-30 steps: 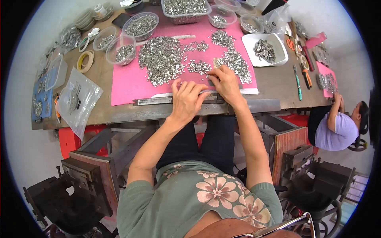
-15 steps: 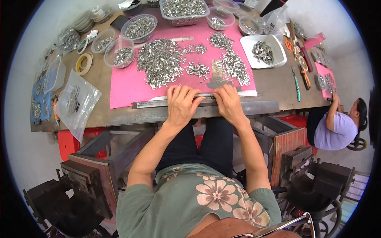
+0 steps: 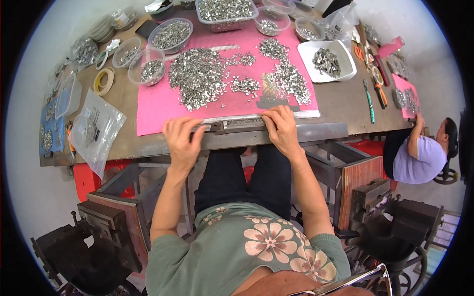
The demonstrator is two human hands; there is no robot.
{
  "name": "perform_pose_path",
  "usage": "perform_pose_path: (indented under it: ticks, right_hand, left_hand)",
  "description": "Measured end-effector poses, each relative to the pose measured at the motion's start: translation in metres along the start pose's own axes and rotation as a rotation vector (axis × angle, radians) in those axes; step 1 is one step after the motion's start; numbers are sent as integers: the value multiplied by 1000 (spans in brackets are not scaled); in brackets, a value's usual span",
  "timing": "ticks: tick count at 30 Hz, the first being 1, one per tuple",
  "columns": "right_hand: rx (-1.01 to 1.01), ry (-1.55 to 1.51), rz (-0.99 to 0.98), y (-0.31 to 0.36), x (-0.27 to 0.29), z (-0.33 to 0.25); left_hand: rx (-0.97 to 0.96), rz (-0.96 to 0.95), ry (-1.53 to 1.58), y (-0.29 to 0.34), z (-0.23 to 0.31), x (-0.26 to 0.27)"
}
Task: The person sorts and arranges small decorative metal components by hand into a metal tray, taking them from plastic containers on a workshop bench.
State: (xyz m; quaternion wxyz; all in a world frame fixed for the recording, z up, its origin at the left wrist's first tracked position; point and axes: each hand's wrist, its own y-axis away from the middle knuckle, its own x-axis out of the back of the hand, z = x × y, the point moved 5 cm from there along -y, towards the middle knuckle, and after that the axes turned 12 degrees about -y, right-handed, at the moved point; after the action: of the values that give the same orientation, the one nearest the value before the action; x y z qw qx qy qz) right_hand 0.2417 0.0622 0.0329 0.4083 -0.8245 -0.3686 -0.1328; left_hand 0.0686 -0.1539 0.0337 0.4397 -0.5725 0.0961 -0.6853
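A long narrow metal bar (image 3: 244, 124) lies along the near edge of the table, with a dark slotted block (image 3: 217, 127) and a row of tiny pieces in its middle. My left hand (image 3: 183, 140) is closed around its left end, fingers over the top and thumb in front. My right hand (image 3: 282, 127) pinches the right end. Behind the bar, a big heap of small silvery metal pieces (image 3: 197, 76) covers the pink mat (image 3: 153, 106). Smaller piles (image 3: 291, 81) lie to the right, near a strip of grey tape (image 3: 271, 102).
Clear tubs of metal pieces (image 3: 170, 35) line the back, with a white tray (image 3: 339, 48) at the right. Farther right lie a green toothbrush (image 3: 369, 102) and orange-handled pliers (image 3: 379, 93). A plastic bag (image 3: 101, 130) hangs over the left edge. Another person (image 3: 419, 155) works at far right.
My left hand has slid leftward along the bar to its end, uncovering the slotted block and the row of pieces. My right hand has shifted slightly left, still at the bar.
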Motion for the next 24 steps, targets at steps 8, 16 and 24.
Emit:
perform_pose_path:
  ticks: [8, 16, 24]
  right_hand:
    - [-126, -106, -12, -1, 2, 7]
    - [-237, -203, 17, 1, 3, 11]
    - [-245, -273, 108, 5, 4, 16]
  left_hand:
    - [91, -110, -194, 18, -34, 27]
    - [38, -122, -219, 17, -41, 33]
    - [-86, -314, 348, -37, 55, 49]
